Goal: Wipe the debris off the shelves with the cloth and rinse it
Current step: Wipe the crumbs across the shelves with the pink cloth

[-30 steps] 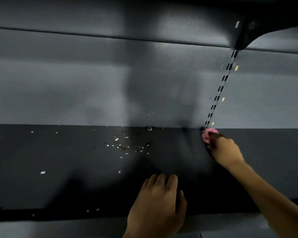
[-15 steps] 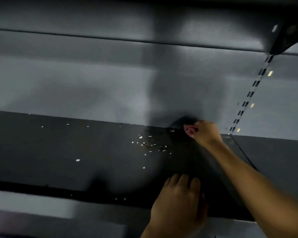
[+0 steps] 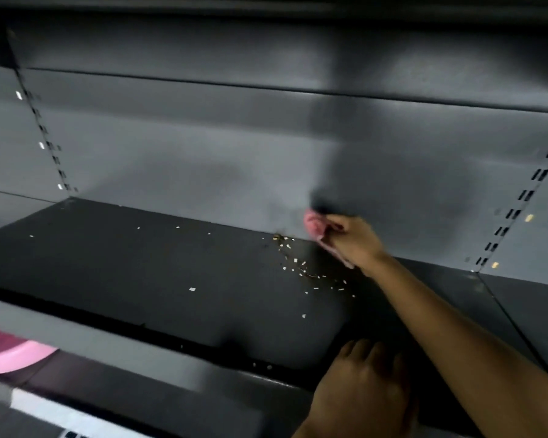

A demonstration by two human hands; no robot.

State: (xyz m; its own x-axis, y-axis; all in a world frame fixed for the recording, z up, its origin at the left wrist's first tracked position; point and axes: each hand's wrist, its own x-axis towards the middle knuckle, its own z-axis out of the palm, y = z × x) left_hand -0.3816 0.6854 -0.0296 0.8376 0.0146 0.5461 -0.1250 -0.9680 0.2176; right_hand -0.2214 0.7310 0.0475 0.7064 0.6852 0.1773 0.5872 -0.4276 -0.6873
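Note:
My right hand [image 3: 356, 240] grips a bunched pink cloth [image 3: 314, 226] at the back of the dark shelf [image 3: 140, 270], where the shelf meets the grey back panel. Just left of and below the cloth lies a cluster of small pale and brown debris [image 3: 301, 267]. A few more scattered flecks [image 3: 192, 289] dot the shelf further left. My left hand [image 3: 366, 393] rests flat on the shelf's front edge, fingers apart, holding nothing.
Slotted metal uprights run up the back panel at the left [image 3: 49, 147] and right [image 3: 519, 210]. Another shelf overhangs at the top. A pink basin [image 3: 10, 355] shows below the shelf's front lip at the lower left.
My right hand has swept the pink cloth leftward along the back of the shelf, from the right upright to the debris cluster. The view has swung left; my left hand stays on the front edge.

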